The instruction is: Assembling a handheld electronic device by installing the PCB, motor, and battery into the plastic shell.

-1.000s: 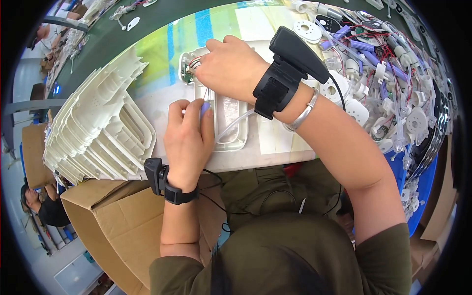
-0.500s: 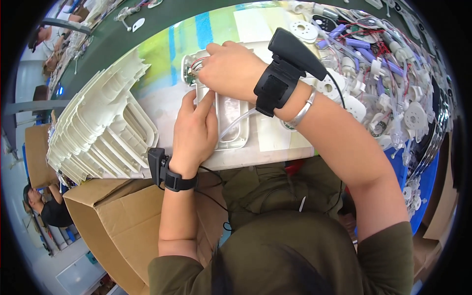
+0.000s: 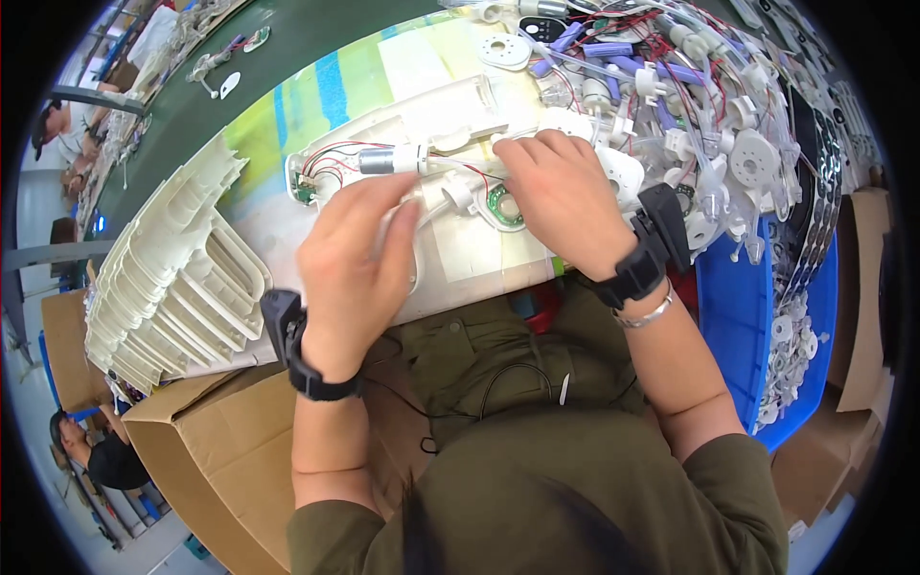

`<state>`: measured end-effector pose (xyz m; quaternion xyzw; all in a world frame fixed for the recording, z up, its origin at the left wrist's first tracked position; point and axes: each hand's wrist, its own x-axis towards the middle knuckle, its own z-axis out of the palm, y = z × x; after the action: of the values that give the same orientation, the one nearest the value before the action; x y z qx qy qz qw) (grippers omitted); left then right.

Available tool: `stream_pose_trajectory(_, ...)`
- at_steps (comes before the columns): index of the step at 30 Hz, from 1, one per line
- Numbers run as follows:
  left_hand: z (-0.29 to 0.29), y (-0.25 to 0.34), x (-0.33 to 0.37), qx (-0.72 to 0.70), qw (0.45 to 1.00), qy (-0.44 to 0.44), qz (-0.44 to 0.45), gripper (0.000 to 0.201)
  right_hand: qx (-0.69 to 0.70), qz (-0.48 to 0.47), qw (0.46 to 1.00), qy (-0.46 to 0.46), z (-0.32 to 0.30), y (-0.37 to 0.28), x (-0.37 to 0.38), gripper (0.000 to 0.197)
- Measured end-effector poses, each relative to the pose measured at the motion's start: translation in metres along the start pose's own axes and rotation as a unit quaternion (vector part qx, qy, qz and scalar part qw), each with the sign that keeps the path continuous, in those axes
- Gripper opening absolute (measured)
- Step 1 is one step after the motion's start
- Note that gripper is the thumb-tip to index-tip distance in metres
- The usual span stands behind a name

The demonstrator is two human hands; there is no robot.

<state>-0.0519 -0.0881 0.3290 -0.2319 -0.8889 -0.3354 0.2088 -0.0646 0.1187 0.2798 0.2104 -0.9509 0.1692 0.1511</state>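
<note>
A silver motor with a white end (image 3: 388, 160) lies across an off-white plastic housing (image 3: 450, 103). Red wires join it to a small green circuit board (image 3: 305, 194) at the housing's left end. My left hand (image 3: 355, 259) is open, thumb and fingers apart, its fingertips beside the motor's white end. The fingers of my right hand (image 3: 567, 206) curl down to the right of the motor, where thin wires and tubing run under them; what they pinch is hidden. Below those fingers lies a green ring-shaped board (image 3: 503, 203), next to a white clip-like part (image 3: 460, 195).
Nested off-white plastic shells (image 3: 177, 273) stand at the left above an open cardboard box (image 3: 230, 450). A heap of motors, tubes and white discs (image 3: 671, 105) covers the table's right side. A blue bin (image 3: 738, 326) with small white parts stands below it. Other people are at the far left.
The motor and its wires now show on the housing. My right hand has moved right, away from the circuit board; my left hand has opened wider. The whole view has shifted.
</note>
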Motion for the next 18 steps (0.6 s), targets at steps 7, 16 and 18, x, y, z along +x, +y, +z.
stream_pose_trajectory(7, 0.029, 0.011, 0.036, 0.048, 0.985, -0.098, 0.133, 0.018, 0.192, 0.057, 0.98, 0.021, -0.016, 0.0, 0.001, 0.022)
stream_pose_trajectory(16, 0.033, -0.007, 0.058, -0.114, 0.967, -0.228, -0.026, 0.018, 0.34, 0.201, 0.912, 0.111, 0.002, -0.02, -0.026, 0.029)
stream_pose_trajectory(18, 0.027, -0.009, 0.064, -0.188, 0.942, -0.242, -0.139, 0.018, 0.372, 0.195, 0.9, 0.117, 0.008, -0.024, -0.019, 0.025)
